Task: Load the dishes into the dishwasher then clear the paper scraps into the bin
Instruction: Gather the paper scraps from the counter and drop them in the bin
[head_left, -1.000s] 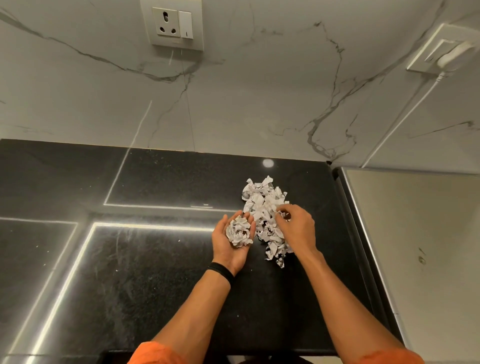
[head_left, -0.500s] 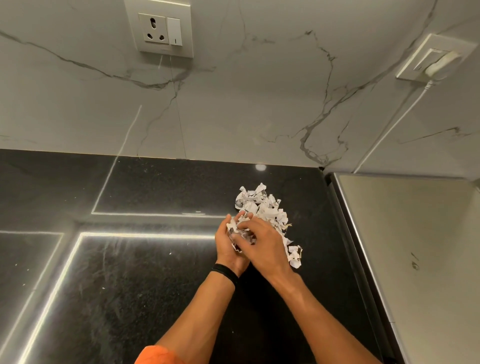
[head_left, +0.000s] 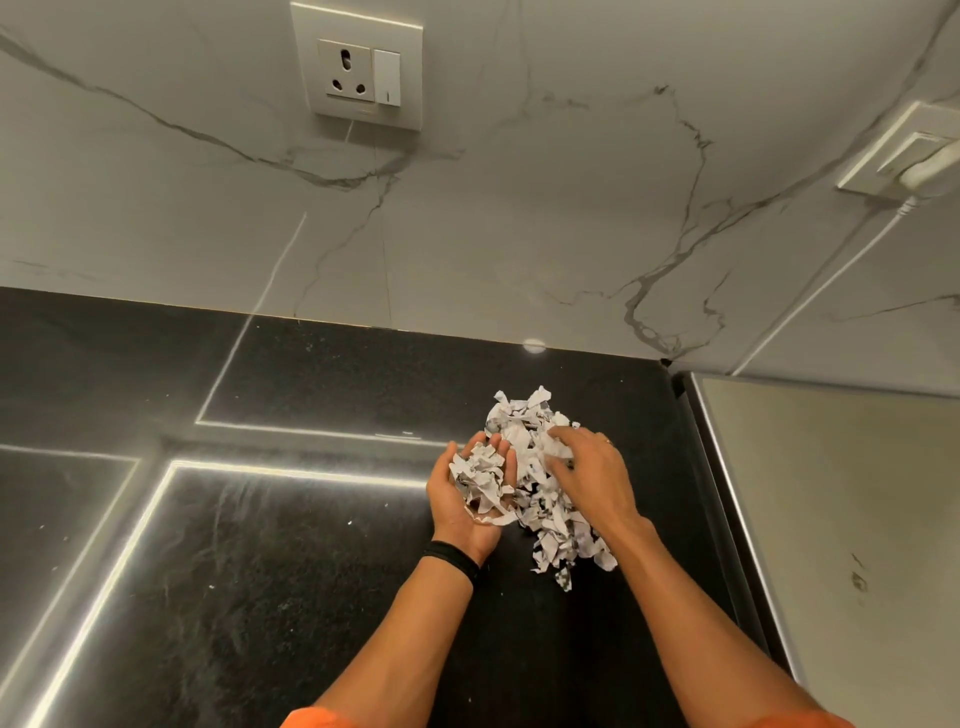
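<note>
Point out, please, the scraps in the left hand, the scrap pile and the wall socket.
held scraps (head_left: 480, 480): head view, handful's centre.
scrap pile (head_left: 555, 522): head view, lower middle.
wall socket (head_left: 347, 73): head view, between its holes.

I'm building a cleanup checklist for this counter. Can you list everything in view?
paper scrap pile: one heap, white with grey print, on the countertop near its right end
loose scraps: one handful, white and grey, in the upturned left palm
countertop: one, black, speckled, across the lower frame
wall: one, white marble with grey veins, behind the counter
socket with switch: one, off-white, upper wall
plugged socket: one, white with a white cable, upper right
panel: one, beige, right of the counter
wristband: one, black, left wrist
sleeves: two, orange, bottom edge
left hand: cupped, palm up, beside the pile
right hand: pinches scraps on the pile
</note>
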